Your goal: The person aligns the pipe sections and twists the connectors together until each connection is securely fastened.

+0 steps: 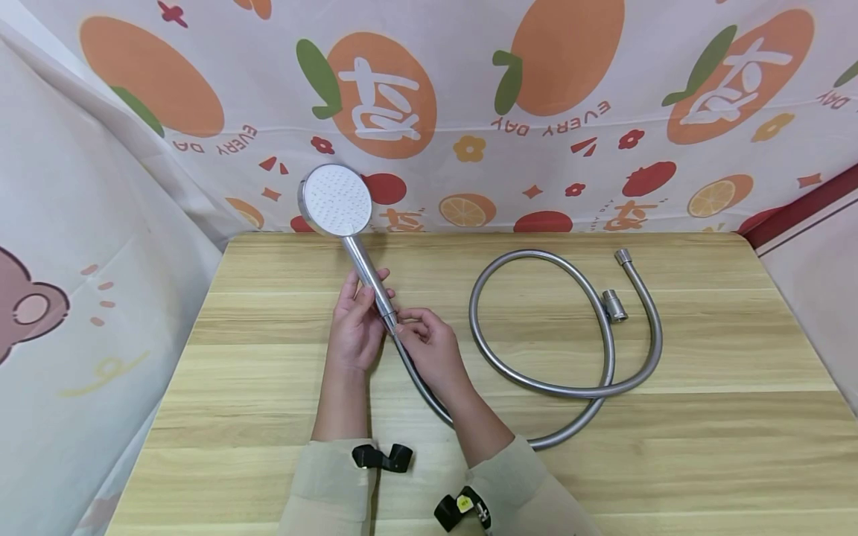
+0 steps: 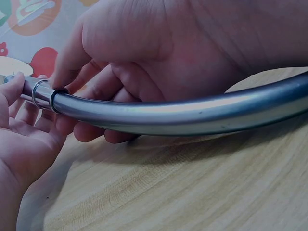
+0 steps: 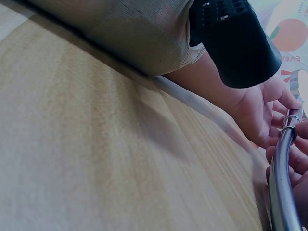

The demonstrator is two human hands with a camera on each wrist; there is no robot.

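A chrome shower head (image 1: 337,199) with a white spray face tilts up at the table's far side. My left hand (image 1: 354,336) grips its handle, thumb on top and fingers beneath. At the handle's lower end, my right hand (image 1: 434,353) pinches the connector where the metal hose (image 1: 607,350) meets it. The left wrist view shows the ringed joint (image 2: 45,94) up close, right thumb and fingers around it. From there the hose passes under my right forearm and loops across the table. Its free end fitting (image 1: 623,257) lies at the far right.
A short metal cylinder (image 1: 613,306) lies against the hose loop on the wooden table (image 1: 724,417). Fruit-printed cloth (image 1: 469,67) hangs behind the table, and a pale cloth (image 1: 121,246) at the left. Black wrist cameras (image 1: 383,458) sit on both sleeves.
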